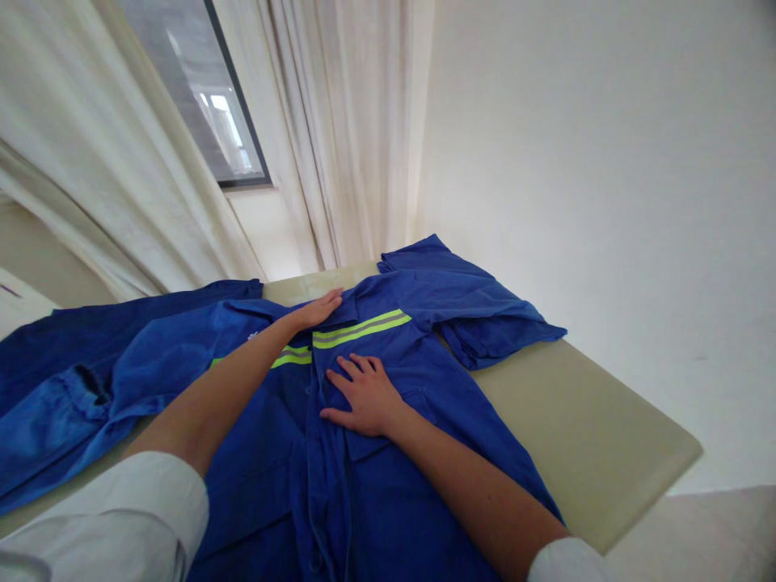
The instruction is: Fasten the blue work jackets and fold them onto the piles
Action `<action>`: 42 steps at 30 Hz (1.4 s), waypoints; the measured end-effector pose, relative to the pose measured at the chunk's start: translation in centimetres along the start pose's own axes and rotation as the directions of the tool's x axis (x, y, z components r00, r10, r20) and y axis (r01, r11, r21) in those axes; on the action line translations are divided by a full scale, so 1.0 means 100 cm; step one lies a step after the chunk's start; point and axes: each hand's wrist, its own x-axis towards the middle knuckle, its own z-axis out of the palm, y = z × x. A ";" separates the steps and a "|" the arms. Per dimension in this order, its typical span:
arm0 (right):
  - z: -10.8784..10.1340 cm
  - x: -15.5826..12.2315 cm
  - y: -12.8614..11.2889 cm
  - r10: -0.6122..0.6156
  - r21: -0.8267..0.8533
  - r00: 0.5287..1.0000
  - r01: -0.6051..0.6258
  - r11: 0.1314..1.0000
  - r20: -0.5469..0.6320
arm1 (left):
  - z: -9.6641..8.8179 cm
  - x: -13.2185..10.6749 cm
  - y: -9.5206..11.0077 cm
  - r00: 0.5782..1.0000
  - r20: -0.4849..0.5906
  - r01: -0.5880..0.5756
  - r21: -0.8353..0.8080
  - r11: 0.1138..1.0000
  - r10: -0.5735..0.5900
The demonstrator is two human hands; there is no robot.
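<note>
Blue work shirt (255, 493) lies front up on a cream-coloured surface (582, 428), with its buttoned placket (321, 493) running up the middle toward the collar. A lime-and-grey reflective stripe (360, 330) crosses the chest on both sides of the placket.

The left hand (315, 309) lies flat on the upper chest near the collar, fingers together and resting across the top of the stripe. The right hand (364, 396) is spread open on the other side of the chest, just below the stripe, with its palm over a pocket flap (369, 447) and its fingers reaching toward the placket. The hands are apart, both open and flat on the cloth, and neither is clamped on anything.

At the far end of the surface, a doubled-over sleeve (473, 311) sits in loose folds. The other sleeve (66, 404) spreads out on the opposite side and runs off the edge of the view, showing a dark slit in its fabric. Both forearms come out of white cuffs (103, 517), and the cream surface shows as a wide bare stretch beside the shirt.

Beyond the surface hang pale pleated curtains (339, 137), drawn partly across a dark-framed window (194, 89). A white wall (606, 162) fills the other side of the view.
</note>
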 end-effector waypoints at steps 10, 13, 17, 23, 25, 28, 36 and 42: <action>0.006 0.005 0.005 0.011 0.028 1.000 -0.010 1.000 -0.022 | -0.035 0.004 -0.021 0.937 -0.302 0.227 0.139 0.964 -0.177; 0.006 0.007 0.006 0.022 0.053 0.999 -0.020 0.998 -0.041 | -0.020 -0.016 0.000 0.886 -0.423 0.263 0.115 0.958 -0.192; 0.006 0.006 0.006 -0.016 0.052 0.997 0.019 0.998 -0.072 | -0.002 -0.063 0.010 0.829 -0.513 0.273 0.025 0.962 -0.222; -0.004 0.005 0.003 -0.082 -0.001 0.990 0.083 0.997 -0.116 | 0.016 -0.145 0.025 0.925 -0.339 0.179 -0.019 0.984 -0.175; -0.016 0.002 -0.005 -0.049 0.019 0.988 0.052 0.998 -0.148 | 0.007 -0.170 0.037 0.889 -0.429 0.163 -0.034 0.986 -0.162; -0.036 -0.016 -0.032 0.029 0.083 0.997 -0.023 0.996 -0.075 | -0.011 -0.216 0.055 0.942 -0.312 0.131 -0.002 0.991 -0.125; -0.052 -0.110 -0.079 -0.055 0.318 0.948 -0.050 0.947 0.313 | 0.008 -0.324 0.097 0.904 0.094 -0.388 -0.230 0.893 0.417; -0.039 -0.124 -0.059 -0.002 0.505 0.981 -0.100 0.857 0.196 | 0.028 -0.327 0.108 0.837 -0.133 -0.540 -0.362 0.760 0.531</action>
